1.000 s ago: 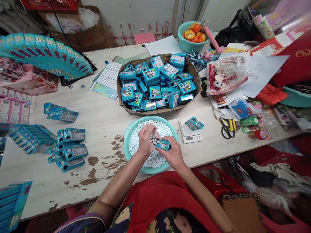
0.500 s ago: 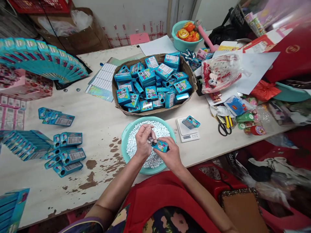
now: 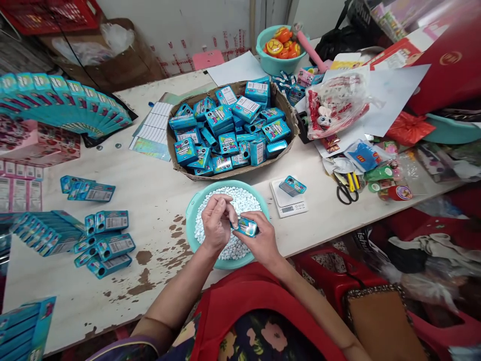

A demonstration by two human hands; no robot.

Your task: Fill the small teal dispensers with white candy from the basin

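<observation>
My right hand [image 3: 264, 236] grips a small blue candy tin [image 3: 247, 227], tilted, with its printed face up. Close against the tin's left end is my left hand [image 3: 217, 223], its fingers curled; small white candies seem to be in them, mostly hidden by the fingers. Both hands are over a turquoise basin [image 3: 190, 220] filled with white candies [image 3: 246, 197]. Behind the basin stands a cut-down cardboard box [image 3: 199, 176] heaped with blue tins [image 3: 220, 118]. To the right, another blue tin [image 3: 292, 185] lies on a small white scale [image 3: 291, 205].
Blue boxes with round holes [image 3: 112, 245] lie in groups on the left of the table [image 3: 158, 296]. A fan of blue packs [image 3: 67, 103] is behind them. On the right are scissors [image 3: 346, 194], plastic bags and papers. A turquoise bowl of orange toys [image 3: 282, 62] stands at the back.
The view has shifted slightly. My left hand has drawn a little left of the tin's end, while my right hand keeps hold of the tin, now tipped a little differently.
</observation>
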